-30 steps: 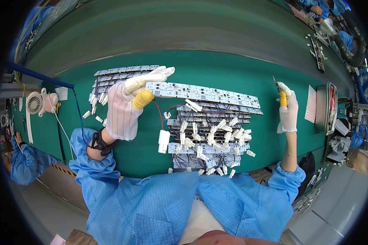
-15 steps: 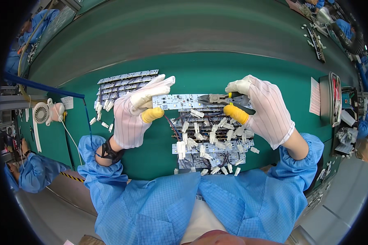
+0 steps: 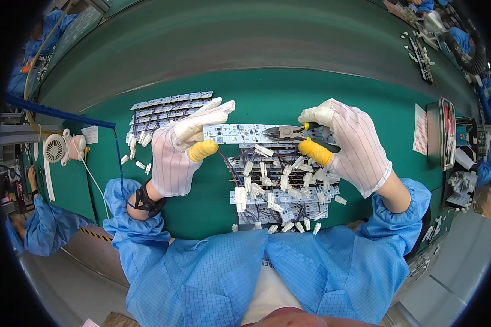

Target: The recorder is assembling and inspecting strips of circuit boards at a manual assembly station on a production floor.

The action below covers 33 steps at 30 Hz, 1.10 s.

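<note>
Both my hands wear white striped gloves with yellow thumb covers. My left hand [image 3: 183, 147] pinches the left end of a long white circuit board [image 3: 232, 134], which lies level with small parts facing up. My right hand [image 3: 352, 143] grips diagonal cutters [image 3: 283, 132], their dark jaws resting over the board's middle. Part of the cutters' handles and the board's right end is hidden behind my right fingers. Just below the held board lies a pile of similar boards [image 3: 305, 210] with dark wires and white plug connectors [image 3: 240, 199].
A neat stack of wired boards [image 3: 172, 100] lies at the far left on the green mat [image 3: 267, 90]. Left of it stand a small fan [image 3: 55, 149] and a blue cord [image 3: 60, 113]. A metal tin [image 3: 446, 133] sits at right. A co-worker's sleeve [image 3: 49, 226] shows at left.
The held board and cutters have shifted very slightly upward. Both hands keep their grips. At the left, the co-worker's arm has moved.
</note>
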Each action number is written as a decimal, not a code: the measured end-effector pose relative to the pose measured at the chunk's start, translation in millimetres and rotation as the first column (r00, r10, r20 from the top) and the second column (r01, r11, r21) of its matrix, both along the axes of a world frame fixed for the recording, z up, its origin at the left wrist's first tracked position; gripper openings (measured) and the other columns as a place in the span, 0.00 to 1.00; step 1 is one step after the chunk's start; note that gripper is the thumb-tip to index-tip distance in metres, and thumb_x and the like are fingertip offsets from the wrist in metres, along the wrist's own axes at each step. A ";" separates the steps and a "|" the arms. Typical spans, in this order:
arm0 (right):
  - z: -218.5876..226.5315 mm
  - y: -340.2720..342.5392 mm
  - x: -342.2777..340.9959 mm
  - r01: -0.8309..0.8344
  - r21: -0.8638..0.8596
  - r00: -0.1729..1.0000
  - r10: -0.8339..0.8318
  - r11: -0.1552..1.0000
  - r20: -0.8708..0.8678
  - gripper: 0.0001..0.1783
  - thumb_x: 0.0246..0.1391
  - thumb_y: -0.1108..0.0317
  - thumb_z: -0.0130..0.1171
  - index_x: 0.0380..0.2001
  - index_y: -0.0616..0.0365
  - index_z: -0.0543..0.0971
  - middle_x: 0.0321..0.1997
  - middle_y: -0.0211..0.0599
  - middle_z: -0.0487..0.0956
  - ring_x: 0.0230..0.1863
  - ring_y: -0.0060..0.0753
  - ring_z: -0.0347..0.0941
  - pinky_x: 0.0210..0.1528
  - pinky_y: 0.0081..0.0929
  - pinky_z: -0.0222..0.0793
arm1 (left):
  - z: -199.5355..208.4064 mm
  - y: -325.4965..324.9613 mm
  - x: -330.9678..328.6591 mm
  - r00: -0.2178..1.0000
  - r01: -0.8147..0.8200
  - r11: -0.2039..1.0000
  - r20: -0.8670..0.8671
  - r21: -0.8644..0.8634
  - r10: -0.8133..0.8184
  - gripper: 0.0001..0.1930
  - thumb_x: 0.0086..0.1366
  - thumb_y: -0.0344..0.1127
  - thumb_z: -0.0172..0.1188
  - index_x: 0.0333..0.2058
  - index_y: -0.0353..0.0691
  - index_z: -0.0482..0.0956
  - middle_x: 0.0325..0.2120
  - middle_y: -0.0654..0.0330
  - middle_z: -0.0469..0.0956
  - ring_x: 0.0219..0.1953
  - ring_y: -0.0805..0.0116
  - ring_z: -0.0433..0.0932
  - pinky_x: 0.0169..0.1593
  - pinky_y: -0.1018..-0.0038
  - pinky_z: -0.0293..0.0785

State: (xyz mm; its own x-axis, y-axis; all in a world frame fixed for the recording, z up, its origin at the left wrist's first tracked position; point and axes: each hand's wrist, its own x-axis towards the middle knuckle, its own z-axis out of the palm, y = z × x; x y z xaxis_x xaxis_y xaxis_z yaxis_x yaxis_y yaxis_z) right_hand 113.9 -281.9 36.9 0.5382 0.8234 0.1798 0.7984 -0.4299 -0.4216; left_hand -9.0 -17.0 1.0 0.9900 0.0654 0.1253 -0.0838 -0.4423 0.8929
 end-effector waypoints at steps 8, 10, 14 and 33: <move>-2.9 1.5 0.8 0.069 0.018 0.986 -0.065 0.997 -0.153 0.18 0.46 0.60 0.65 0.38 0.55 0.75 0.31 0.39 0.74 0.33 0.45 0.70 0.35 0.35 0.65 | -15.2 -1.6 6.1 0.990 0.018 0.998 0.140 -0.066 -0.009 0.20 0.58 0.46 0.61 0.45 0.40 0.79 0.50 0.54 0.76 0.37 0.65 0.81 0.41 0.77 0.73; 4.4 8.9 1.5 0.026 0.012 0.994 -0.024 1.000 -0.106 0.18 0.46 0.59 0.64 0.38 0.55 0.75 0.32 0.39 0.74 0.33 0.45 0.70 0.35 0.35 0.64 | -16.1 -1.0 5.4 0.987 0.005 1.000 0.163 0.001 -0.005 0.21 0.59 0.48 0.61 0.45 0.41 0.79 0.50 0.54 0.76 0.36 0.65 0.81 0.41 0.77 0.73; -0.9 14.1 -2.0 -0.044 -0.002 0.999 0.044 0.999 -0.008 0.18 0.46 0.59 0.64 0.39 0.54 0.74 0.33 0.38 0.73 0.34 0.45 0.70 0.35 0.35 0.64 | -12.9 0.7 4.6 0.988 0.029 0.996 0.152 0.084 -0.041 0.21 0.59 0.50 0.60 0.44 0.42 0.80 0.50 0.55 0.77 0.33 0.67 0.81 0.38 0.78 0.72; -14.7 -1.7 22.5 0.173 0.104 0.976 -0.156 0.979 -0.154 0.14 0.49 0.77 0.58 0.41 0.58 0.75 0.38 0.42 0.79 0.37 0.39 0.77 0.41 0.28 0.72 | -20.3 0.9 5.3 0.969 0.041 0.998 0.240 0.039 -0.049 0.18 0.60 0.48 0.58 0.44 0.44 0.80 0.50 0.61 0.77 0.27 0.69 0.77 0.34 0.76 0.70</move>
